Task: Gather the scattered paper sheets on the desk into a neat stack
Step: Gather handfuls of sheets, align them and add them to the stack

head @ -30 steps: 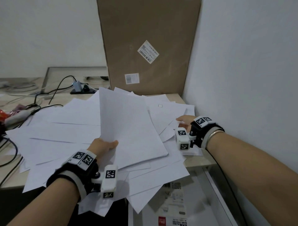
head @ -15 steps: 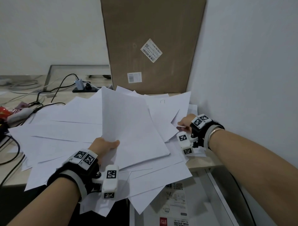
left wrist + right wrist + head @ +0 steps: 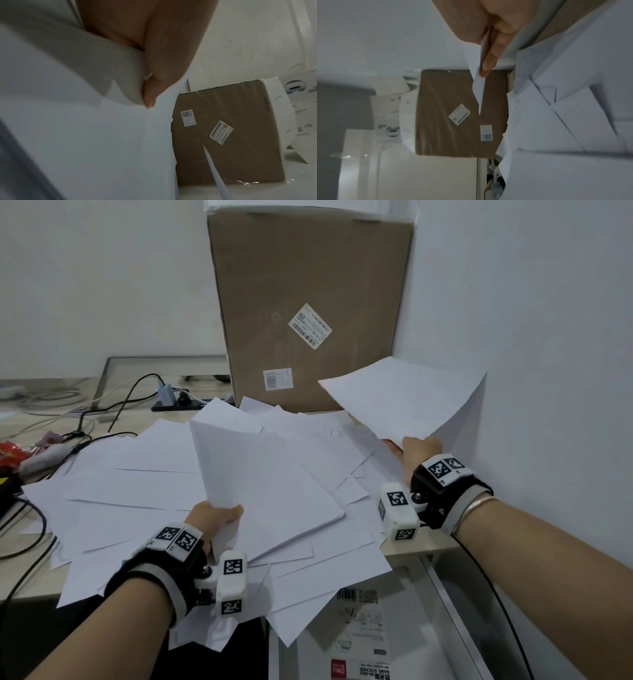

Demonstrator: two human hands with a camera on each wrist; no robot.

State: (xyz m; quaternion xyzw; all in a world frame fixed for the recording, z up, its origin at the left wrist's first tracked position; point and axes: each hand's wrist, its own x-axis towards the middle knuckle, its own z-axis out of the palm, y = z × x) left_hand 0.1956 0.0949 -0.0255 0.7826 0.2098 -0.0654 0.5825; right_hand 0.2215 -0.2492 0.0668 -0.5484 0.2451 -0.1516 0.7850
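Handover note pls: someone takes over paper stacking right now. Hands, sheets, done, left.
Left hand: grips the gathered stack by its near edge, tilted up over the desk.
Right hand: pinches one lifted sheet by the cardboard box.
Done: a partial stack is collected.
Left: add the lifted sheet, gather the loose sheets still fanned across the desk, square the edges.

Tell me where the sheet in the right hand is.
In the head view the lifted sheet is raised at the right, pinched by the right hand beside the wall, just in front of the cardboard box.
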